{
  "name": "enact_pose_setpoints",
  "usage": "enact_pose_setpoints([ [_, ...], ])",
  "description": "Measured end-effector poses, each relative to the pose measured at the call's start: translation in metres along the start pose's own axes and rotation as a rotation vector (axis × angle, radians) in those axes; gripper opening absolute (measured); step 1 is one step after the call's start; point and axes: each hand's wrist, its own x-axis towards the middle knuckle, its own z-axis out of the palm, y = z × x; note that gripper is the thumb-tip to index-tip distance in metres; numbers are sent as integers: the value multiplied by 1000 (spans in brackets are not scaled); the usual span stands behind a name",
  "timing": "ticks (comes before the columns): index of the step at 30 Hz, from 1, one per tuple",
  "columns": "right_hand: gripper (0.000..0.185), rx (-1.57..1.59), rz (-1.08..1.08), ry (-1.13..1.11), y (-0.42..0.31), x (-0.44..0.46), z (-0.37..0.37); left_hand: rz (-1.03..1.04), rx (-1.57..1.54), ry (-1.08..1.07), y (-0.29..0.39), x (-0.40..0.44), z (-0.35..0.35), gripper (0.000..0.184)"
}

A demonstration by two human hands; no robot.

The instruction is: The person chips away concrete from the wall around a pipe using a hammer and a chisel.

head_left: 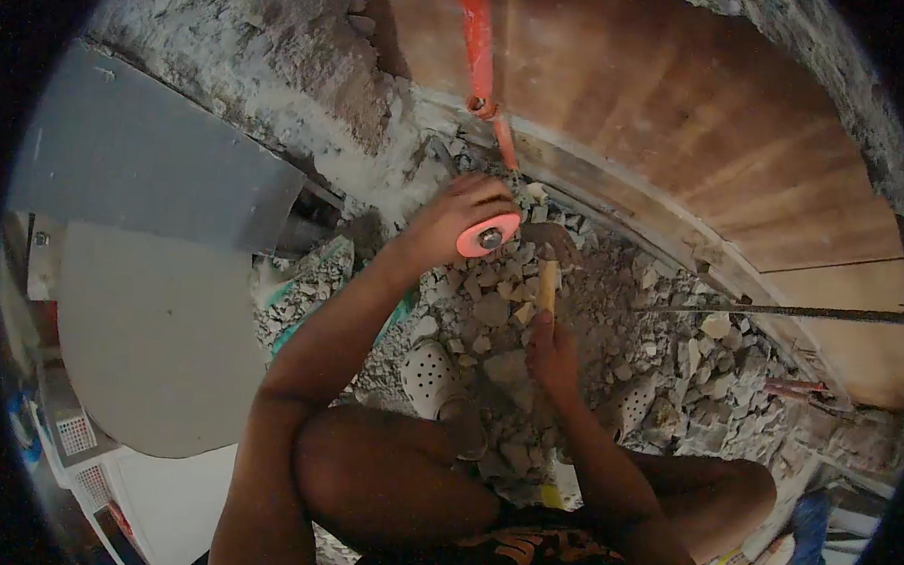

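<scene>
My left hand (pixel 452 215) is closed around a chisel (pixel 491 238) with a pinkish-orange hand guard. Its round metal striking end faces up toward me, while the blade is hidden below the hand. A wooden-handled hammer (pixel 548 284) is gripped in my right hand (pixel 552 364), low on the handle. The dark hammer head lies just right of the chisel guard, apart from it. Broken rubble (pixel 501 309) covers the ground beneath both hands.
A red metal bar (pixel 480 54) stands near a curved brown wooden panel (pixel 657 120). Rough wall (pixel 319 99) rises at upper left. Grey boards (pixel 152 322) lie left. Light perforated clogs (pixel 432 377) are on the feet amid rubble. A thin dark rod (pixel 789 311) extends from the right.
</scene>
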Motion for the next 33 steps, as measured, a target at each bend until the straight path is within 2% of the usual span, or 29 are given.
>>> enact_pose_setpoints([
  [2,49,24,31,-2,4,0,0,34,58,147,1,4,-3,45],
  [6,49,18,70,48,5,0,-1,-23,51,189,13,8,-8,44],
  [8,64,-69,39,84,4,2,-3,14,61,223,21,11,-8,42],
  [9,64,-72,41,79,5,3,-3,9,63,224,27,15,-11,42],
  [11,51,-6,77,54,6,5,-5,50,49,251,39,24,-14,41],
  [15,53,33,10,45,6,8,-3,61,51,281,42,28,-13,43],
  [18,53,-36,-68,95,14,9,-6,-24,91,261,13,10,14,47],
  [20,52,-34,42,82,12,9,-10,-129,73,100,-34,-22,43,51],
  [21,52,-33,40,85,15,10,-12,-125,73,101,-38,-31,48,51],
  [23,52,-60,89,120,26,13,-15,113,288,-94,-34,-45,58,50],
  [26,51,81,101,39,7,5,-12,134,208,-183,-21,-38,50,47],
  [28,50,38,66,48,17,12,-12,124,180,-230,-3,-30,47,46],
  [30,49,-8,41,67,25,13,-13,-40,-75,-319,19,-19,59,55],
  [33,45,69,67,57,24,14,-16,56,-14,-411,48,-9,62,56],
])
